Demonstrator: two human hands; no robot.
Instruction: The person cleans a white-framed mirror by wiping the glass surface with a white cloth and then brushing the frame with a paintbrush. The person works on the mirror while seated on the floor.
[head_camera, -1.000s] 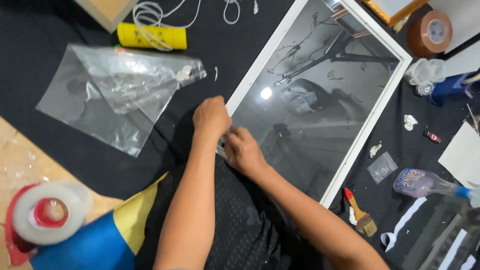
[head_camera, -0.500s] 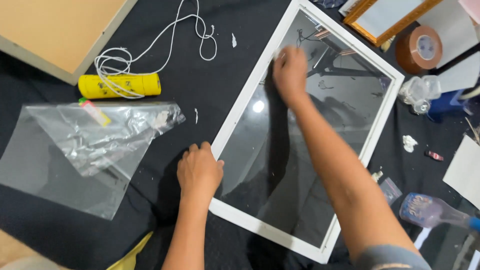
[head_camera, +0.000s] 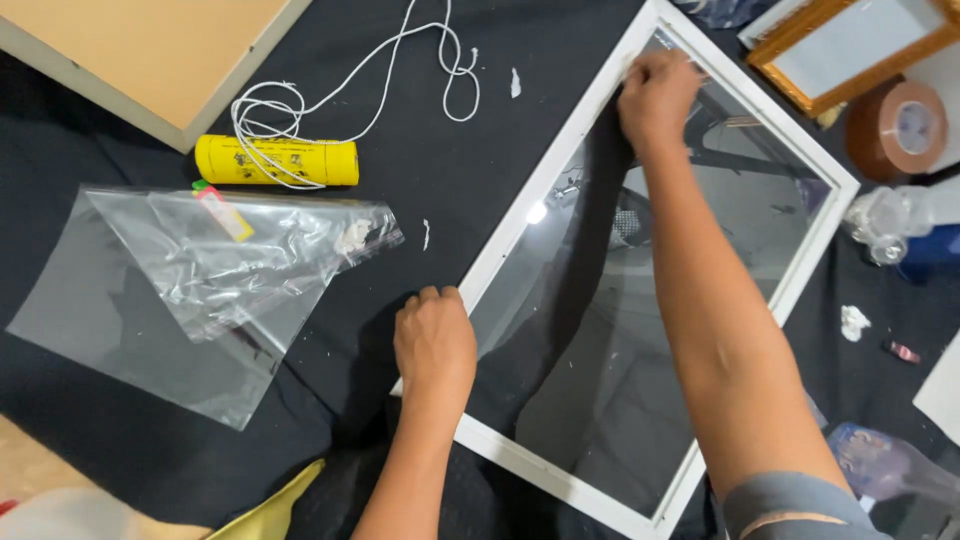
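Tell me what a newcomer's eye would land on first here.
A big white picture frame with reflective glass lies diagonally on black cloth; the left hand presses its near edge, the right hand its far corner. Left of it lie a yellow tube and a crumpled clear plastic bag.

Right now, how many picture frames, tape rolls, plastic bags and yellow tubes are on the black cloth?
Picture frames: 2, the white frame under both hands and the gold frame
Tape rolls: 1, brown tape roll
Plastic bags: 1, clear plastic bag
Yellow tubes: 1, yellow tube
Total: 5
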